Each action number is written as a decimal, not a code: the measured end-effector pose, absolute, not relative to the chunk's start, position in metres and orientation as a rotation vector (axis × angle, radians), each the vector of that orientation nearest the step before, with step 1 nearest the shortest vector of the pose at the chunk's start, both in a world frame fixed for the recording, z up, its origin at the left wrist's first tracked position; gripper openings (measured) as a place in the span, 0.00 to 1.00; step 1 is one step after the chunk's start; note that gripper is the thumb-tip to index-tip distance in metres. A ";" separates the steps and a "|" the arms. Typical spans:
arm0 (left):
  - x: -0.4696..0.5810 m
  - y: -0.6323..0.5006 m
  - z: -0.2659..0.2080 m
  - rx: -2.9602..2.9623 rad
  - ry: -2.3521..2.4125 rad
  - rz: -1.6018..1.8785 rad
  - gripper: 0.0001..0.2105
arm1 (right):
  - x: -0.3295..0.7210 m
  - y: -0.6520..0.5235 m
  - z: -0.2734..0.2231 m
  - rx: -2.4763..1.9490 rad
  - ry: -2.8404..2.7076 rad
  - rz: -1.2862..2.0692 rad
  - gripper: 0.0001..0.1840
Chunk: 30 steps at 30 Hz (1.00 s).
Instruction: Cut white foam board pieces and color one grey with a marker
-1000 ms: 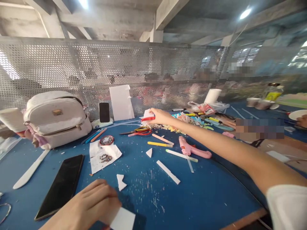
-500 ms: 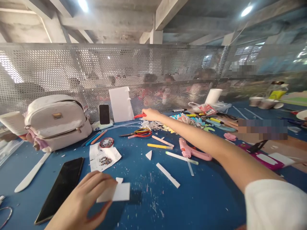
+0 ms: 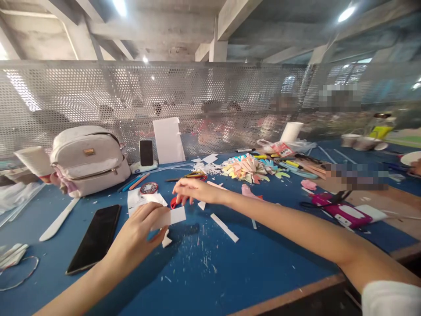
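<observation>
My left hand [image 3: 144, 226] is closed on a small white paper piece [image 3: 178, 215], pinched between thumb and fingers above the blue table. My right hand [image 3: 190, 191] is just beyond it, fingers bent downward. A small red object [image 3: 173, 202] shows at its fingertips, mostly covered, so its kind cannot be made out. A folded white scrap [image 3: 166, 239] lies below the left hand's thumb. Behind the right hand are scissors [image 3: 196, 175], partly hidden. A white strip [image 3: 224, 227] lies nearer to me, under the right forearm.
A black phone [image 3: 94, 239] and white plastic knife [image 3: 59, 220] lie left, before a white backpack [image 3: 88, 164]. Cut paper pieces [image 3: 245, 166] are heaped at the back. A magenta device [image 3: 342, 210] is at right. Perforated metal screening [image 3: 184, 94] stands behind.
My right hand has come back from the far paper pile toward my left hand, with the red object at its fingers. My left hand still holds the white paper, slightly farther forward.
</observation>
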<state>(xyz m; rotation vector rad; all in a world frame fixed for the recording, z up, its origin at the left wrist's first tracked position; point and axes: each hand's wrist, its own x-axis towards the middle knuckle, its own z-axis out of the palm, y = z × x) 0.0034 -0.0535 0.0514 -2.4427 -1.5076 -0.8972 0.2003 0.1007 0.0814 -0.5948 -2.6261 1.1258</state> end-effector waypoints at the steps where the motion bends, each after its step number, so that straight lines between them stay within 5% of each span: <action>1: 0.005 -0.053 0.052 -2.445 -1.520 -0.923 0.12 | 0.203 0.090 0.081 -0.577 -2.603 1.215 0.17; 11: 0.023 -0.050 0.040 -2.544 -1.495 -0.969 0.12 | 0.236 0.044 0.063 -0.685 -2.553 1.411 0.20; 16: 0.030 -0.062 0.029 -2.626 -1.703 -0.895 0.11 | 0.266 0.049 0.075 -0.932 -2.656 0.990 0.13; 20: 0.038 -0.068 0.025 -2.682 -1.823 -0.845 0.12 | 0.289 0.045 0.076 -1.163 -2.718 0.624 0.18; 30: 0.043 -0.050 0.030 -2.539 -1.828 -0.865 0.11 | 0.298 0.021 0.067 -1.029 -2.873 0.694 0.18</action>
